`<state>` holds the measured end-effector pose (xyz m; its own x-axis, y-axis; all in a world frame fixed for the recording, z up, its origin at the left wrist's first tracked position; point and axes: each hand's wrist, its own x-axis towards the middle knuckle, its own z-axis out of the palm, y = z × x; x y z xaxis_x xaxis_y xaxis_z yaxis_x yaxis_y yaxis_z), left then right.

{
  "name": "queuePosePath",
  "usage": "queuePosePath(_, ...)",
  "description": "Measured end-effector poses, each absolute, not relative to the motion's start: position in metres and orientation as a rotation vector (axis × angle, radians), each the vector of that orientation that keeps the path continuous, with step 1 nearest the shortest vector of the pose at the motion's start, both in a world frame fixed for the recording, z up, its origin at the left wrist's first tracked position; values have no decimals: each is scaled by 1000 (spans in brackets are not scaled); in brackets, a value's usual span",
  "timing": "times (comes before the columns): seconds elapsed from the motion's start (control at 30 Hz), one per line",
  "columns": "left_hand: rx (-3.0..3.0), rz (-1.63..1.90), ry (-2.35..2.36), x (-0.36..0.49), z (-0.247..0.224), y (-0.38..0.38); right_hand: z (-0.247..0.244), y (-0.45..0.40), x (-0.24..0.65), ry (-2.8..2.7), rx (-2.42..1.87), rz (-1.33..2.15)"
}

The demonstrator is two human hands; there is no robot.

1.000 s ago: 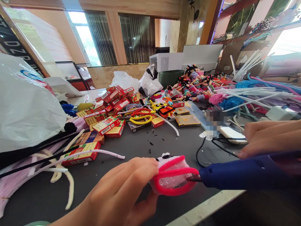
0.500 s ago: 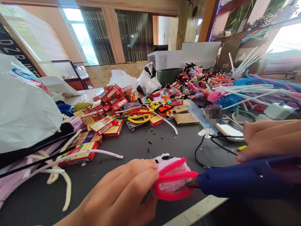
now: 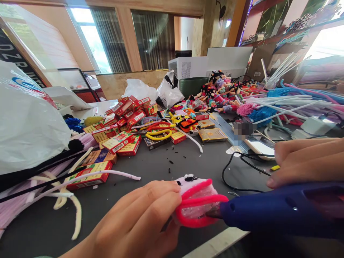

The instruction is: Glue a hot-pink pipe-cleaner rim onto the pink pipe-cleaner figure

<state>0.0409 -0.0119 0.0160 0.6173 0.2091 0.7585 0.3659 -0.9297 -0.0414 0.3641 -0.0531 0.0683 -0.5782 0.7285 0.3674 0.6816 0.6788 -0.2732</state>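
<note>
Near the bottom centre, my left hand (image 3: 142,215) grips a small white and pink fuzzy craft piece (image 3: 197,206) from its left side. Bright pink fuzzy stems edge the piece around a clear, shiny surface, and black spots mark its white top. My right hand (image 3: 309,161) is at the right edge, wrapped over the top of a dark blue glue gun (image 3: 268,209). The gun's metal nozzle touches the right part of the shiny surface, below the middle pink stem. The handle lies out of view.
Red and yellow small boxes (image 3: 122,141) are piled left of centre, beside yellow-handled scissors (image 3: 158,135). A white plastic bag (image 3: 29,122) stands at the left. Small fuzzy dolls (image 3: 220,93) are heaped at the back. A black cable (image 3: 228,175) curls near the gun.
The glue gun and my right hand have shifted slightly left, bringing the nozzle further in over the shiny surface. My left hand holds the piece almost unmoved.
</note>
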Motion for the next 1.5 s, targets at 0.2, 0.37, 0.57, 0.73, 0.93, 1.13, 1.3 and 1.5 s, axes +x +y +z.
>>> queuePosePath(0.2,-2660,-1183,-504,41,17,-12,66,-54,362,-2447,-1083,132)
queuePosePath(0.37,-2689,-1192,-477,42,17,-13,67,-54,358,-2440,-1088,109)
queuePosePath(0.57,-2708,-1188,-497,41,16,-13,67,-52,356,-2421,-1078,142)
queuePosePath(0.73,-2700,-1193,-488,43,17,-13,68,-54,354,-2409,-1111,155)
queuePosePath(0.93,-2697,-1221,-499,44,18,-13,66,-53,353,-2398,-1105,155)
queuePosePath(1.13,-2698,-1206,-515,44,19,-13,62,-52,354,-2427,-1112,70)
queuePosePath(1.3,-2688,-1209,-516,46,18,-12,61,-53,353,-2422,-1089,130)
queuePosePath(1.5,-2688,-1176,-561,45,18,-12,59,-47,353,-2388,-1061,95)
